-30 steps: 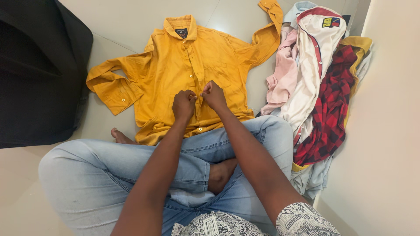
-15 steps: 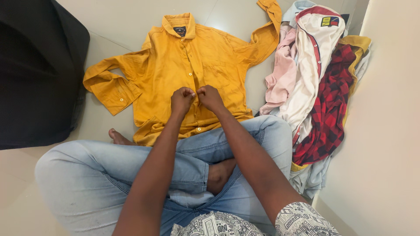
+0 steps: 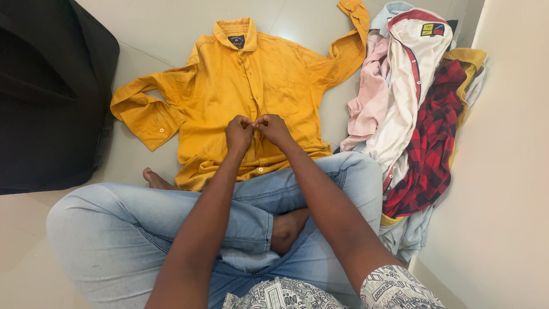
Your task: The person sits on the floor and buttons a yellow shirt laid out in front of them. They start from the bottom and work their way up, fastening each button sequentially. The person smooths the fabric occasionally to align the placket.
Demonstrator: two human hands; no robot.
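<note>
The left hand [image 3: 239, 133] and right hand [image 3: 273, 128] met knuckle to knuckle, both pinched shut on the button placket of the mustard-yellow shirt [image 3: 229, 86], which lay front-up on the tiled floor [image 3: 146, 26] just beyond the person's crossed legs in light blue jeans [image 3: 143, 229]. Right of it sat a heap of clothes [image 3: 412, 114] topped by a white shirt and a red checked one, and at far left a black bag [image 3: 48, 97]. Since the hem was bunched against the near knee, a tug could probably have skewed the placket or popped the button free.
</note>
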